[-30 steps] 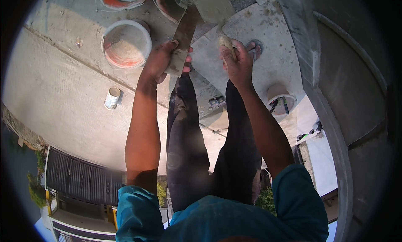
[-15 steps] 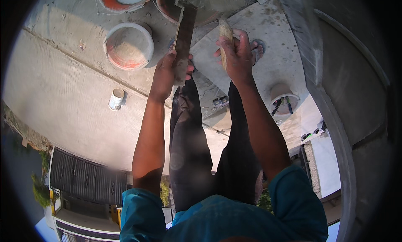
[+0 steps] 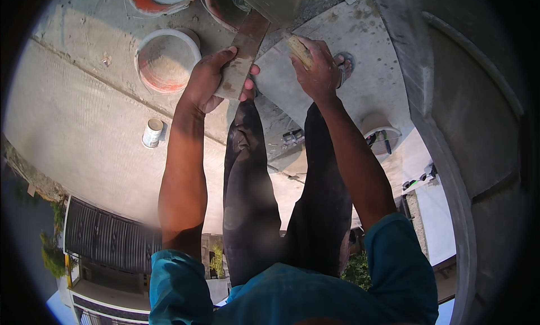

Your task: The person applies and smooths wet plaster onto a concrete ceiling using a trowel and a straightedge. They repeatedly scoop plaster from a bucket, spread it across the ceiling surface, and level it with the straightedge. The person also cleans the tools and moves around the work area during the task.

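Observation:
My left hand is closed around the near end of a long, flat, wet-looking brown board, thumb on top and fingertips curling past its right edge. The board slants up and to the right, its far end meeting a wider grey slab; whether they are joined cannot be made out. In my right hand is a tan, rough-faced, sponge-like block, gripped from its right side. It is apart from the board. Beyond the board is a reddish tub, partly covered by the slab.
Left of my left hand stands a white bucket with reddish stains; another bucket of pale liquid is farther off. A small can sits on the concrete. At right, a bucket with tools stands near a curved wall edge.
The board has tilted rightward and shows more of its flat face. My left hand has shifted left and up. The tan block has turned in my right hand, which has moved slightly left.

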`<state>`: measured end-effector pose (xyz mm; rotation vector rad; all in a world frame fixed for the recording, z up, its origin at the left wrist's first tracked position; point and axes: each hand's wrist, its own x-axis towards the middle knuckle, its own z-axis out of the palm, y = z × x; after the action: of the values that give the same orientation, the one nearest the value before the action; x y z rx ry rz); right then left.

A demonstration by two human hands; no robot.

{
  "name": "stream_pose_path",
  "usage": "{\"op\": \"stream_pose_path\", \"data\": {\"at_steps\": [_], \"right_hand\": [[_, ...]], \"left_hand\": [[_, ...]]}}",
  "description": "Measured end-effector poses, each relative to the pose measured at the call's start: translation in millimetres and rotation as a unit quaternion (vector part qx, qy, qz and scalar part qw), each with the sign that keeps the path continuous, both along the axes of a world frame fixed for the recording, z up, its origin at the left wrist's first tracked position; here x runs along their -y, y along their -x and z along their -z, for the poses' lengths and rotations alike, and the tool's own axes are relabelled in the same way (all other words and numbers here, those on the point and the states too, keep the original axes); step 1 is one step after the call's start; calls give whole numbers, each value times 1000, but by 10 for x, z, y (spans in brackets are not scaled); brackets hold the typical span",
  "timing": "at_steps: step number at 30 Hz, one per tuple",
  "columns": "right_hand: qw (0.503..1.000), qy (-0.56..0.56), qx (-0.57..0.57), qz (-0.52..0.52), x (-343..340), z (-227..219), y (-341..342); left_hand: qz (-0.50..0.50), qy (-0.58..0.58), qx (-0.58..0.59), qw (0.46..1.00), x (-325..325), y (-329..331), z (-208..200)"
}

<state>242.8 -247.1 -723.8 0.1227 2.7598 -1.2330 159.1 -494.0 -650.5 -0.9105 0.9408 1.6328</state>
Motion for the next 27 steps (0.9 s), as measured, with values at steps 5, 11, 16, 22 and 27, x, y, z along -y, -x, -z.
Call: {"op": "stream_pose_path", "data": {"at_steps": [5, 11, 16, 22, 27], "right_hand": [[999, -29, 34, -22, -68, -3, -157], [994, -76, 63, -34, -340, -309, -406], [997, -63, 44, -13, -574, -415, -652], [685, 579, 360, 257, -338, -462, 22], [617, 601, 469, 192, -215, -159, 428]], "left_hand": [[-16, 42, -31, 999, -54, 180, 72], [38, 72, -44, 996, -38, 284, 108], [31, 73, -41, 996, 13, 286, 170], [59, 72, -31, 995, 23, 212, 222], [73, 59, -46, 995, -19, 197, 172]]}}
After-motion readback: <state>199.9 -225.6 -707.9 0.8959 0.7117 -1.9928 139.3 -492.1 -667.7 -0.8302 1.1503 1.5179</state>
